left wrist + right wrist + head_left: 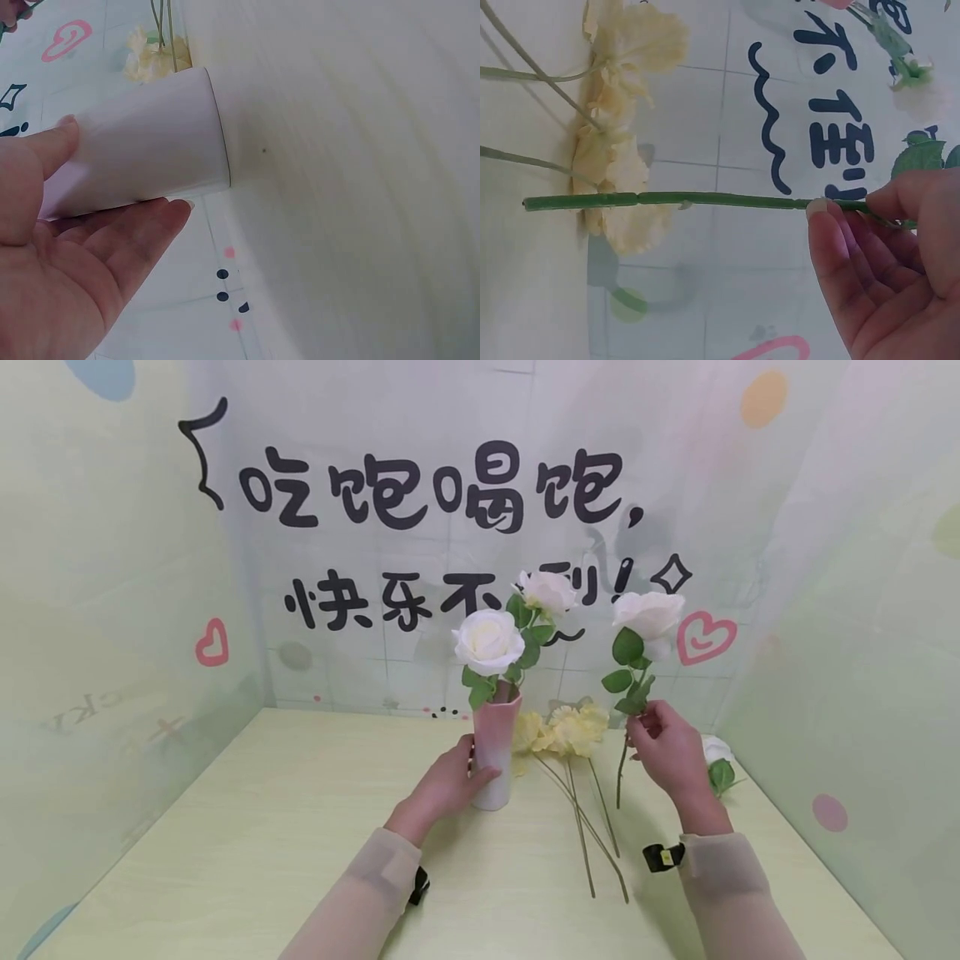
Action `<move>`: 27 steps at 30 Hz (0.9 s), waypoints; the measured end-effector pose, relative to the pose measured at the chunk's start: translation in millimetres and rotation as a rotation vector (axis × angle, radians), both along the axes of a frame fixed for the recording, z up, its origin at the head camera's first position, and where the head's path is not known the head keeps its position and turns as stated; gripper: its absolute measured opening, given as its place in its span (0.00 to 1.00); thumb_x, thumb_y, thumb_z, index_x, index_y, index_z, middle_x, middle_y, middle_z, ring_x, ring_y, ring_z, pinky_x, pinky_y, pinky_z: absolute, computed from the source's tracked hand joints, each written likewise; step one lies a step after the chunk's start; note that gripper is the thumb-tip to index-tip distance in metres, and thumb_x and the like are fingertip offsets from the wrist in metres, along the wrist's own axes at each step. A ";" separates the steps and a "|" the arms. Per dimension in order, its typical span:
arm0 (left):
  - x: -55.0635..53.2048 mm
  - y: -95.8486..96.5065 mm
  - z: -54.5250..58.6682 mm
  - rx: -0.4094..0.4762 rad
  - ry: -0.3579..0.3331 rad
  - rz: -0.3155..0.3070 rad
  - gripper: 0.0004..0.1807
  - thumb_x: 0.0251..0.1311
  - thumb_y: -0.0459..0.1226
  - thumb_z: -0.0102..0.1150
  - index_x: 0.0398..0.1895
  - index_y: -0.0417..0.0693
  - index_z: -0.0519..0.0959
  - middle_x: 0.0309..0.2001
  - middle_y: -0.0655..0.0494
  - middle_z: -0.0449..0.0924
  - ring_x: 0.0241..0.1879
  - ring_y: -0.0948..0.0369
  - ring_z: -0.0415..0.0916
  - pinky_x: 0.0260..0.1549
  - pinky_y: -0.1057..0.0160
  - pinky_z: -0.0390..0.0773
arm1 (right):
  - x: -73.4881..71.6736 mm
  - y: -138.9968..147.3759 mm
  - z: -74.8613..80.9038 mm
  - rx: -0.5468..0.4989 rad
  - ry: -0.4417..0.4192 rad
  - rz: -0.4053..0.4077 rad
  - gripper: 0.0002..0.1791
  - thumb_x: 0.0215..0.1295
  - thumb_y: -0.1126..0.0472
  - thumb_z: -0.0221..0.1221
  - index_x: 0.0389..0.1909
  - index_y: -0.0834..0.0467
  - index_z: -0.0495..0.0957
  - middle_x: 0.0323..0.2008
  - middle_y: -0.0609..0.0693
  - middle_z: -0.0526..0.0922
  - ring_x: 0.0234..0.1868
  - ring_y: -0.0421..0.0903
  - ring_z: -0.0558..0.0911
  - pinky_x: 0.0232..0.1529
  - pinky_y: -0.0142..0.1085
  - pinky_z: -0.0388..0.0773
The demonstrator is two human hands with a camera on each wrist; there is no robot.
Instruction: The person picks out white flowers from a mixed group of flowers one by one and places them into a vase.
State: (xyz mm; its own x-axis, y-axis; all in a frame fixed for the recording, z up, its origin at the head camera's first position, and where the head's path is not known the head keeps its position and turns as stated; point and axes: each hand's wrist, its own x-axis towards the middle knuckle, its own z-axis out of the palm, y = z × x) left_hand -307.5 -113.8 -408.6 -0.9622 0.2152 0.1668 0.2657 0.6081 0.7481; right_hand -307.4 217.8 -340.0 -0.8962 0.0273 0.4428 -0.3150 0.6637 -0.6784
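Observation:
A pink-to-white vase (493, 752) stands upright on the table with two white roses (489, 642) in it. My left hand (447, 777) holds the vase from its left side, thumb across the front and fingers behind; the left wrist view shows the hand (67, 247) around the pale vase wall (150, 142). To the right, my right hand (666, 745) pinches the stem of another white rose (649, 614), lifted above the table. Its green stem (660, 199) sticks out below the thumb and fingertips of the hand (892, 262) in the right wrist view.
Several yellow flowers (573, 728) lie on the table (247, 827) right of the vase, their thin stems pointing toward me. One more white rose (717, 750) lies at the right table edge. Printed cloth walls (847, 652) enclose the table at the back and both sides.

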 end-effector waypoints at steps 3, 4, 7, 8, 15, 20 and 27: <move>0.4 -0.4 0.1 0.001 -0.003 -0.001 0.38 0.81 0.48 0.62 0.82 0.35 0.63 0.78 0.36 0.73 0.74 0.39 0.77 0.73 0.38 0.80 | 4.7 -3.4 5.0 -0.004 0.031 0.008 0.14 0.83 0.58 0.57 0.56 0.65 0.78 0.41 0.62 0.88 0.33 0.40 0.87 0.32 0.26 0.87; 0.4 -0.6 0.1 0.001 -0.004 0.000 0.38 0.81 0.48 0.62 0.82 0.35 0.62 0.78 0.36 0.73 0.74 0.39 0.77 0.73 0.38 0.80 | 6.3 -4.9 6.6 -0.006 0.043 0.010 0.14 0.83 0.58 0.57 0.56 0.65 0.78 0.41 0.62 0.88 0.33 0.37 0.86 0.32 0.26 0.87; 0.6 -1.0 0.4 0.001 -0.007 0.003 0.38 0.81 0.48 0.62 0.82 0.36 0.62 0.78 0.36 0.73 0.75 0.40 0.77 0.73 0.39 0.80 | 10.9 -9.1 11.4 -0.015 0.086 0.018 0.13 0.83 0.58 0.58 0.54 0.64 0.79 0.40 0.62 0.89 0.32 0.30 0.83 0.32 0.25 0.87; 0.5 -1.1 0.4 0.002 -0.006 0.003 0.38 0.81 0.48 0.62 0.82 0.36 0.62 0.78 0.36 0.73 0.75 0.39 0.77 0.73 0.39 0.80 | 12.4 -10.2 12.9 -0.019 0.100 0.019 0.12 0.83 0.58 0.58 0.54 0.64 0.80 0.39 0.62 0.89 0.31 0.28 0.83 0.32 0.25 0.87; -0.4 1.3 -0.5 0.009 -0.007 -0.010 0.38 0.81 0.48 0.61 0.82 0.35 0.62 0.78 0.36 0.73 0.75 0.40 0.77 0.73 0.39 0.80 | 21.1 -13.5 19.9 -0.047 0.130 0.025 0.13 0.83 0.57 0.59 0.56 0.63 0.80 0.39 0.62 0.89 0.31 0.25 0.81 0.33 0.26 0.89; -0.8 1.9 -1.0 -0.002 -0.010 -0.004 0.39 0.81 0.48 0.62 0.83 0.36 0.62 0.78 0.36 0.73 0.75 0.40 0.77 0.73 0.39 0.80 | 22.1 -16.9 25.6 -0.045 0.137 0.036 0.15 0.84 0.56 0.59 0.57 0.64 0.80 0.40 0.62 0.89 0.31 0.24 0.81 0.33 0.24 0.87; -0.3 0.2 1.1 0.000 -0.016 0.010 0.39 0.81 0.48 0.62 0.83 0.36 0.61 0.78 0.37 0.73 0.75 0.40 0.76 0.73 0.39 0.79 | 22.6 -25.7 46.5 -0.083 0.182 0.047 0.17 0.84 0.54 0.57 0.58 0.63 0.80 0.45 0.63 0.91 0.33 0.24 0.84 0.35 0.23 0.88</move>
State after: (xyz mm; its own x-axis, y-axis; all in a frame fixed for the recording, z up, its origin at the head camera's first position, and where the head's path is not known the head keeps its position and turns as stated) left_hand -307.8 -113.5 -407.5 -0.9669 0.2052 0.1514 0.2474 0.6111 0.7519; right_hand -284.7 192.0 -293.6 -0.8028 0.0306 0.5955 -0.4667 0.5894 -0.6594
